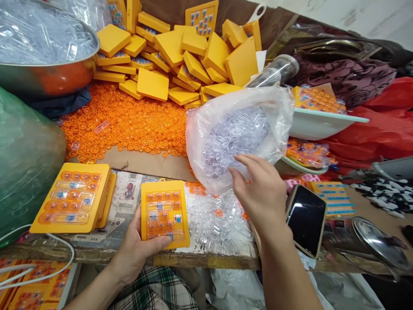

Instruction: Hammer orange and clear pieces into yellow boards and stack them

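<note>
My left hand (142, 245) grips a yellow plastic panel (165, 186) at its lower left, thumb over the front. Orange rings, clear covers and small blue bits fill the panel's slots; one slot at its right shows a blue bit without an orange ring. At the front edge of a white plastic bag (196, 137) is my right hand (258, 185), its thumb and forefinger apart with nothing visible between them. Small clear plastic covers (238, 133) fill that bag. Left of the held panel, similar filled yellow panels (72, 198) lie stacked on the table.
Loose orange rings (135, 120) spread behind the table's front part, below a heap of yellow panels (180, 47). A metal basin (71, 73) of clear pieces stands far left above a green bag (26, 172). To the right lie a phone (306, 219) and a lidded pot (351, 241).
</note>
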The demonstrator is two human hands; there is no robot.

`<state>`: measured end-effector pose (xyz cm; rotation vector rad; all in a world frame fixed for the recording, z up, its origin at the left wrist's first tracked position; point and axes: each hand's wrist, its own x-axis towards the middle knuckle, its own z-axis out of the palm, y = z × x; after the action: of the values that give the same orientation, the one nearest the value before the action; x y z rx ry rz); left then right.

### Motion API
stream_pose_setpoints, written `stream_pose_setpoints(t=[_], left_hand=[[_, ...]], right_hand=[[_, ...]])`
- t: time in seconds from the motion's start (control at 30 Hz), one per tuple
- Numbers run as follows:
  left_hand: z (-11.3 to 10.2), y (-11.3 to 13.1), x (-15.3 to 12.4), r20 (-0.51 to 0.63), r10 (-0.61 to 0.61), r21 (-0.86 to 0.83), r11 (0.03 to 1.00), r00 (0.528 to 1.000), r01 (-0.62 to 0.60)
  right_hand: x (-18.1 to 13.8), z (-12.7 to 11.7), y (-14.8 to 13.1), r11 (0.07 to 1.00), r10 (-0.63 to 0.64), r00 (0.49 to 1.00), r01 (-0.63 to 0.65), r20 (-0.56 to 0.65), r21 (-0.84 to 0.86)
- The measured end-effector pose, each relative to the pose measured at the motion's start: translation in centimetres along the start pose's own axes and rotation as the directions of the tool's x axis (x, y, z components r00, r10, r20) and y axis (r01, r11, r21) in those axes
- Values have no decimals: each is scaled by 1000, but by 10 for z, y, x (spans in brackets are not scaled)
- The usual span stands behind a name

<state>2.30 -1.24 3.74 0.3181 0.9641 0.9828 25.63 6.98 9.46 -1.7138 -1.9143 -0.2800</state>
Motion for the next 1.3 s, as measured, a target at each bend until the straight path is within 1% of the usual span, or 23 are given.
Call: stream_pose_setpoints(t=[0.03,0.1,0.17,0.23,0.33,0.4,0.43,0.47,0.5,0.57,0.6,0.67,0.73,0.77,0.8,0.83,0.93,1.0,1.03,1.1,1.2,1.23,1.3], left_hand=[[0,0,0,24,-10,-1,1000,1000,10],[0,0,-2,60,-23,5,1000,998,23],[-1,0,-3,85,-41,5,999,995,41],[-2,0,-4,108,-66,-19,997,992,68],[-5,-1,-2,110,-118,-103,986,987,129],[-7,-2,2,91,-159,-157,972,983,172],[-7,-2,3,83,-175,-177,966,981,187],[-8,-3,5,79,-184,-191,962,980,196],[-8,-4,6,81,-189,-202,959,979,201],[-7,-6,7,96,-179,-221,955,979,196],[-6,-7,7,101,-167,-229,955,981,187],[-4,-8,7,100,-142,-243,956,985,162],[-2,-10,7,83,-124,-250,958,989,141],[-2,-10,7,75,-122,-249,959,990,137],[-2,-11,7,68,-120,-246,960,990,133],[-2,-10,7,63,-116,-240,962,991,128],[-1,-9,7,54,-92,-214,972,994,101],[1,-7,5,49,-69,-201,977,996,77],[2,-7,5,52,-60,-193,979,997,69],[5,-7,3,64,-43,-173,983,997,54],[8,-8,1,53,-4,-135,991,999,12],[9,-8,0,41,12,-127,992,999,-7],[9,-8,-2,33,41,-112,993,999,-37]], right_hand=[[12,6,9,999,-26,998,28,65,-27],[29,18,21,997,-49,988,57,145,-52],[38,26,26,997,-48,987,56,156,-49],[39,25,26,998,-39,991,45,126,-42],[26,11,14,1000,-13,1000,14,12,-25],[9,0,-1,995,47,996,-40,-70,96],[-3,-5,-10,964,112,991,-89,-79,250],[-16,-8,-19,897,174,984,-142,-40,418],[-30,-10,-28,818,213,976,-200,39,540],[-58,-7,-46,656,264,944,-327,198,680],[-72,-3,-54,575,302,922,-379,243,725],[-96,7,-67,407,438,857,-458,271,790],[-114,18,-74,285,570,765,-526,299,802],[-120,22,-75,246,609,726,-554,318,795],[-125,24,-76,222,625,699,-586,347,780],[-128,24,-75,212,623,684,-615,380,760],[-131,20,-70,233,572,681,-669,457,706],[-131,15,-68,282,561,697,-668,447,688],[-130,14,-68,322,553,718,-652,423,687],[-128,13,-70,426,509,783,-589,356,686],[-125,18,-76,579,385,894,-429,231,694],[-124,20,-78,612,348,918,-376,190,695],[-123,23,-81,649,297,945,-304,136,697]])
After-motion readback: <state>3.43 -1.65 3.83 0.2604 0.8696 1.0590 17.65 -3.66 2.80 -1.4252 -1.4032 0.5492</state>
